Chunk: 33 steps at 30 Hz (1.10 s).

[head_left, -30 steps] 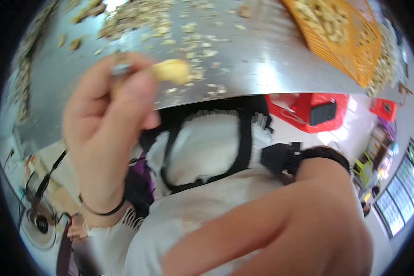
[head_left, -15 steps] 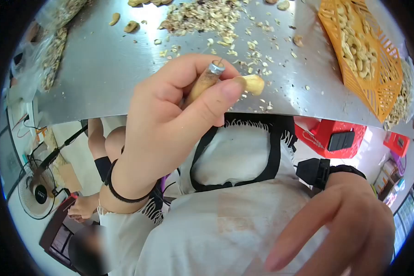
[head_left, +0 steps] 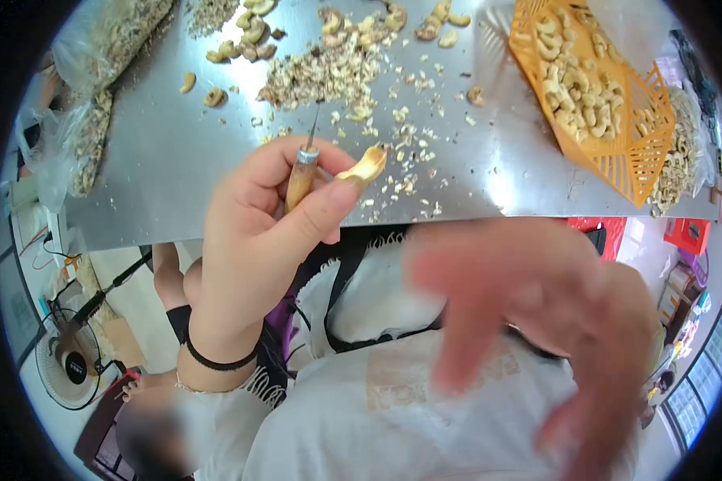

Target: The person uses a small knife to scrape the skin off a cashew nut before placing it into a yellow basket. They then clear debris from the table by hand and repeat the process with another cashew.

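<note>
Cashew [head_left: 368,164] — between fingertips [head_left: 346,191], left hand [head_left: 258,199]

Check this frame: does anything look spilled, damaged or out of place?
Mildly: pale flakes lie scattered on the metal table, trailing from the heap toward the near edge, which looks untidy. Otherwise nothing stands out.

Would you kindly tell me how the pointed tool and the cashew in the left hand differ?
The pointed tool tapers to a thin metal spike, while the cashew ends bluntly. The tool's handle is brownish; the cashew is pale yellow. Both are held in the left hand.
</note>
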Each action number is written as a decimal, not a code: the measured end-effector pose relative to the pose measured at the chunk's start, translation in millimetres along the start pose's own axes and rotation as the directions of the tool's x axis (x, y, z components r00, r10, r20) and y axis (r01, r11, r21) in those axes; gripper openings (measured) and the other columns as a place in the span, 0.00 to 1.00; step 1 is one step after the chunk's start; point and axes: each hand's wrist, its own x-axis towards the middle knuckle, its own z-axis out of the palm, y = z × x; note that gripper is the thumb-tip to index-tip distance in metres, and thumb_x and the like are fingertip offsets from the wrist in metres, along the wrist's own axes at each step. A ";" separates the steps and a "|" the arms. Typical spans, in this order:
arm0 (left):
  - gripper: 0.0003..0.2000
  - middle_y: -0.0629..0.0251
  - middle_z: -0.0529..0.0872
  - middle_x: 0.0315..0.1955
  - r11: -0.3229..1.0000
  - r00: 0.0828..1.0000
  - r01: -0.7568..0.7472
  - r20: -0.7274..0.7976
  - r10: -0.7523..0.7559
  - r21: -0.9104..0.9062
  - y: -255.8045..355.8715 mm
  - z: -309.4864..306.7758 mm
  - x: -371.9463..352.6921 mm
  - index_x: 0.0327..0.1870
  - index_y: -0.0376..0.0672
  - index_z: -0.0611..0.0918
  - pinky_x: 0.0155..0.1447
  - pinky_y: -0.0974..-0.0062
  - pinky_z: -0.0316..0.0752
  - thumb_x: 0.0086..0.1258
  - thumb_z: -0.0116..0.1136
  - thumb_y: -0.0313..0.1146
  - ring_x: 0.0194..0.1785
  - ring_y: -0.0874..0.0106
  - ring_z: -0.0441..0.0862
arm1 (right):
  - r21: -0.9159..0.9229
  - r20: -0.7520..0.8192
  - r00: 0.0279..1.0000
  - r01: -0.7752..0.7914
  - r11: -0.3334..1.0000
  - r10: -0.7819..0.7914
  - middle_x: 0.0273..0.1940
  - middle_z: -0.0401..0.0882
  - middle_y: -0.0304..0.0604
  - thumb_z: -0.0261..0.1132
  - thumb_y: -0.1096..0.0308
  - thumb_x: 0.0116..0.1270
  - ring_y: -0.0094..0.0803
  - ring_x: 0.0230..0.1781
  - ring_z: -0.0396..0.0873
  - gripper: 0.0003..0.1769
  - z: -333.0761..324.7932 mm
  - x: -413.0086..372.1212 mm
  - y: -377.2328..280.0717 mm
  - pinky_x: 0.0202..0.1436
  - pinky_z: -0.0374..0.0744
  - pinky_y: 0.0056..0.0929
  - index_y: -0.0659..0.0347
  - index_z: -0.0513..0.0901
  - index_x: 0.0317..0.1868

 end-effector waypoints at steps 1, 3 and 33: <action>0.08 0.74 0.73 0.23 1.000 1.000 0.024 0.003 -0.024 0.000 7.0 1.1 -0.3 0.37 0.37 0.74 0.27 0.91 0.62 0.58 0.55 0.25 0.23 0.87 0.68 | -0.066 -0.069 0.996 -0.056 0.996 0.051 0.55 0.53 0.70 0.61 0.78 0.46 0.41 0.42 0.71 0.14 -4.6 -4.5 1.1 0.47 0.69 0.29 0.71 0.77 0.38; 0.08 0.74 0.73 0.23 1.000 1.000 0.013 -0.003 -0.013 0.029 14.7 2.8 0.5 0.38 0.38 0.74 0.28 0.91 0.62 0.58 0.55 0.25 0.24 0.87 0.67 | -0.082 -0.253 0.937 -0.269 0.960 0.241 0.55 0.55 0.69 0.59 0.80 0.46 0.41 0.44 0.70 0.17 -2.8 -13.9 -5.2 0.48 0.68 0.30 0.70 0.76 0.41; 0.11 0.69 0.72 0.15 0.499 0.933 -0.166 -0.029 0.359 0.851 17.1 -35.5 37.1 0.42 0.39 0.76 0.26 0.82 0.66 0.58 0.53 0.30 0.21 0.79 0.71 | -0.124 -0.644 0.697 -0.502 0.856 0.316 0.37 0.75 0.38 0.60 0.74 0.56 0.23 0.38 0.73 0.10 -9.2 -50.0 20.4 0.43 0.71 0.21 0.63 0.76 0.39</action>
